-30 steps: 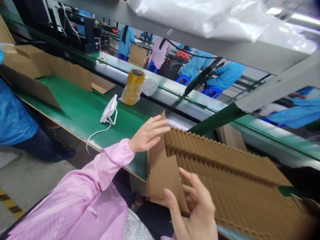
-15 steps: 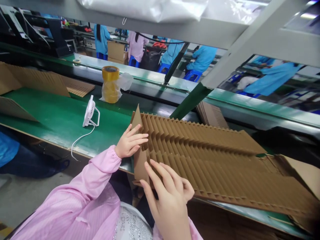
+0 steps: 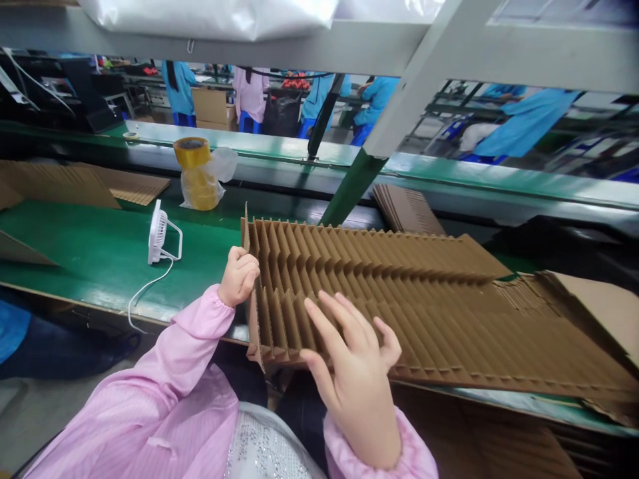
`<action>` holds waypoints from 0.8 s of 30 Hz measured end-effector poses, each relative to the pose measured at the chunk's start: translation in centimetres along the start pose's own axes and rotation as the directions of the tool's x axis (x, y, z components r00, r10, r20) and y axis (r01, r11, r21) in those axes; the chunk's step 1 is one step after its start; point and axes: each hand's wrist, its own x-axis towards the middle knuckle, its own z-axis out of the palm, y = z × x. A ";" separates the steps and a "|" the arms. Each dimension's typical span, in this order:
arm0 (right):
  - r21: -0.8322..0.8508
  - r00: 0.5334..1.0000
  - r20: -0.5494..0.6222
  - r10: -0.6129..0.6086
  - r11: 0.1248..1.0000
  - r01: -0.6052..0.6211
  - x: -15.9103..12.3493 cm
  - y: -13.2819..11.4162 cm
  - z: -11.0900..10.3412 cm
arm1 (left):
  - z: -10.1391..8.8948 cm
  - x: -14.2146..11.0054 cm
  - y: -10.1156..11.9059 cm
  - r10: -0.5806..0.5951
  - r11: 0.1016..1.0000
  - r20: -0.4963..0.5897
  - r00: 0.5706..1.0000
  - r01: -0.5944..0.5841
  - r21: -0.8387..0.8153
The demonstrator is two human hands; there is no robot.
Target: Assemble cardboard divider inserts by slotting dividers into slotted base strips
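Your right hand [image 3: 354, 392] lies open, fingers spread on the slotted cardboard divider [image 3: 399, 313], holding it down; your left hand [image 3: 238, 276] curls closed on its upright end panel [image 3: 254, 313], steadying it at the green bench [image 3: 74, 239] edge. Yellow tape roll [image 3: 197, 193] beyond.

No legible text, labels, brands, numbers or signs in view
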 end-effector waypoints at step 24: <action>0.064 0.988 -0.154 0.008 0.998 0.002 -1.9 4.2 -4.9 | 2.3 -2.0 -2.4 -0.206 0.977 -0.031 0.978 0.204 -0.055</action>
